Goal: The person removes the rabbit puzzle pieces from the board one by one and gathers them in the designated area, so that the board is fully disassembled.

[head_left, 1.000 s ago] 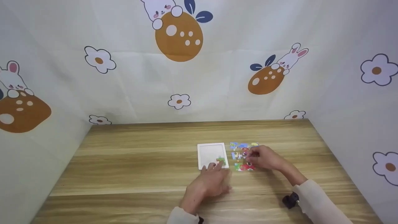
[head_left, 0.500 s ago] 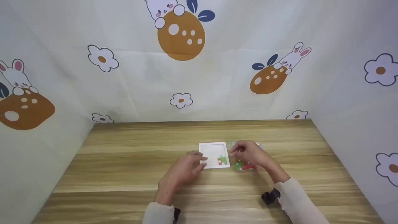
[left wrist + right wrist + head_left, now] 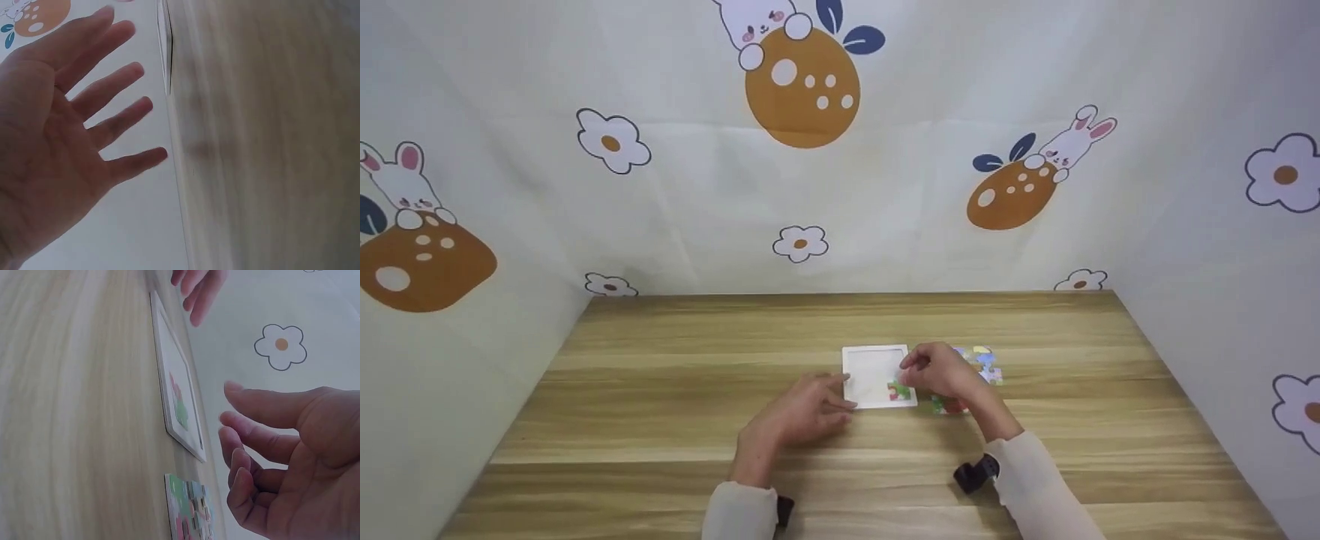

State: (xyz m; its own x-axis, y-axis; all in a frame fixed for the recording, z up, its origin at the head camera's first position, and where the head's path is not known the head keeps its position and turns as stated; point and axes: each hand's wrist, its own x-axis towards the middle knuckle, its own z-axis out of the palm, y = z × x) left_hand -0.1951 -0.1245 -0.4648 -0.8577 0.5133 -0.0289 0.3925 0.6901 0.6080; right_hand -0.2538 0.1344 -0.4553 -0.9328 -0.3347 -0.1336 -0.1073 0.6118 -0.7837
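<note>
A white puzzle frame lies on the table; a green and red jigsaw patch fills its lower right corner. At its left edge is my left hand, its fingertips beside or on the rim. Straight, spread fingers show in the left wrist view. Over the frame's right edge, my right hand has its thumb and forefinger close together. In the right wrist view its fingers are curled, with a gap at the thumb; no piece is discernible there. Several jigsaw pieces lie beside the frame, partly hidden by that hand.
The wood-grain table carries the frame and the pieces. A pale cloth wall printed with rabbits, oranges and flowers stands behind, with more cloth at both sides. A dark strap with a black device sits at my right wrist.
My left hand has lifted from the jigsaw patch and shifted to the frame's left edge. The right hand has moved left from the loose pieces to the frame's right edge.
</note>
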